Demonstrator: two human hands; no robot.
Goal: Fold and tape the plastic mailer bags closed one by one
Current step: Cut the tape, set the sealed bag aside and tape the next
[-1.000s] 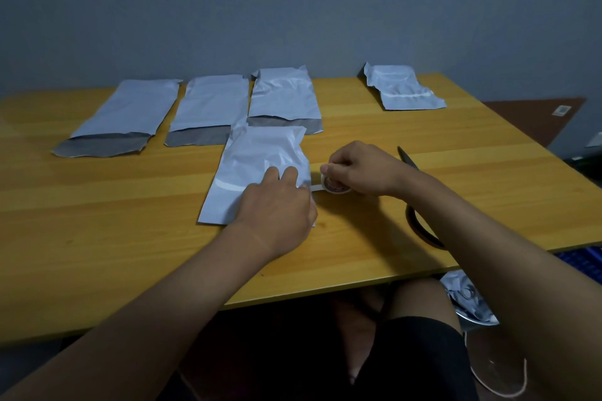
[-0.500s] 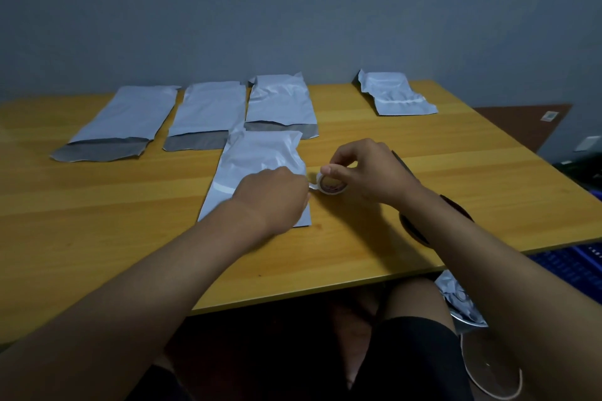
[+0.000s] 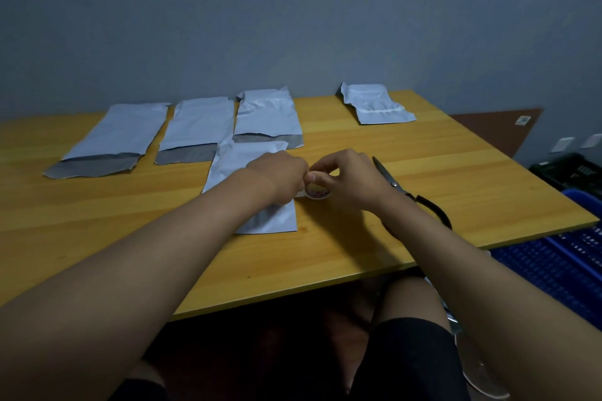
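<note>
Grey wall stands behind a yellow wooden table (image 3: 423, 179), with everything placed here relative to the tape roll (image 3: 318, 193) near its middle. Just left of the roll lies the mailer bag (image 3: 260, 221) being worked on, folded, partly under the left forearm. Beyond it sit three unsealed bags (image 3: 195, 127) in a row with their grey flaps open, and far beyond and right of the roll lies one finished bag (image 3: 378, 106) with tape across it. Scissors (image 3: 397, 184) lie just right of the roll, partly hidden by the right wrist.

The right hand (image 3: 355, 182) curls its grip around the roll; the left hand (image 3: 286, 177) meets it at the roll's near edge, fingers bunched as if pinching the tape end, though the pinch itself is hidden. The step looks like drawing out a strip for this bag. Next the strip needs pulling across the fold, pressing down, then cutting with the scissors
</note>
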